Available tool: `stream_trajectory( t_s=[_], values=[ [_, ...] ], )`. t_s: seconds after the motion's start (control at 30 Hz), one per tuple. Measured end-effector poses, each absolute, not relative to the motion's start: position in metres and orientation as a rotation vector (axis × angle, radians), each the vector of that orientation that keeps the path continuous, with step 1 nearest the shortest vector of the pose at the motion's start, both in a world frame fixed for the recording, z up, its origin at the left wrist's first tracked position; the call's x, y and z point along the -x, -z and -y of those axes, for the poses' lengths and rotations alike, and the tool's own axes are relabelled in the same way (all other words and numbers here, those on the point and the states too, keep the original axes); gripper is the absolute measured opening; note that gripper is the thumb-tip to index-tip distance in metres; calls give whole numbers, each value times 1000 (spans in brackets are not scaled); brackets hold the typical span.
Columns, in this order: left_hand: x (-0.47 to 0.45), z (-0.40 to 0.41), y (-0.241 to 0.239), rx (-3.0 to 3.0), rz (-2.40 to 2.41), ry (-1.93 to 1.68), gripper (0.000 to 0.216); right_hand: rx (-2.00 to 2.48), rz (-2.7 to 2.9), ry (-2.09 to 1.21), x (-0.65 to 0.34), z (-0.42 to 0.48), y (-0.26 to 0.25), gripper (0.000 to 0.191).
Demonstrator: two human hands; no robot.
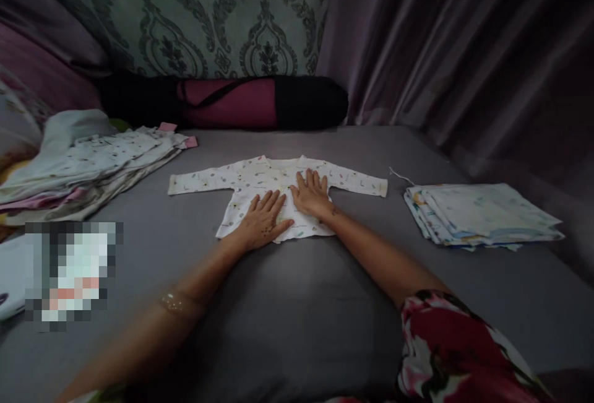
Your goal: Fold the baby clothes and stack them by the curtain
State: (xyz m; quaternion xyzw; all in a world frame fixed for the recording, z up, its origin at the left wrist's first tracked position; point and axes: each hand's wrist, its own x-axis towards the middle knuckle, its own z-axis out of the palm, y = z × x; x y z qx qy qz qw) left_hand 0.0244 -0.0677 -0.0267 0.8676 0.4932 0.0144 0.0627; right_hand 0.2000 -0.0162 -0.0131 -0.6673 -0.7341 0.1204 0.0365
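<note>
A small white long-sleeved baby shirt with a scattered print lies spread flat, its sleeves stretched out to both sides and its neckline toward the wall. My left hand rests flat on the shirt's lower front, fingers apart. On the upper right of its chest lies my right hand, also flat with the fingers spread. Neither hand grips anything. Parts of the shirt's front are hidden beneath both palms.
Folded printed cloths form a stack at the right. Loose clothes lie heaped at the left, near a pixelated patch. A long black and maroon bag lines the back of the grey sheet. Purple curtains hang at the right.
</note>
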Motion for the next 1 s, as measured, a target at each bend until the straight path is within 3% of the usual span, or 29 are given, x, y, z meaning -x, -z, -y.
stream_trajectory(
  t_s=[0.3, 0.53, 1.0],
  values=[
    [-24, 69, 31, -2665, -1462, -159, 76, 1983, 2262, -207, -208, -19, 25, 64],
    [-28, 75, 29, -2664, -1524, -190, 70, 1708, 2476, -248, -212, 33, 21, 61],
    [-17, 128, 37, -2644, -1595, -286, 79, 1323, 2738, -220, -223, 123, 10, 55]
  ],
)
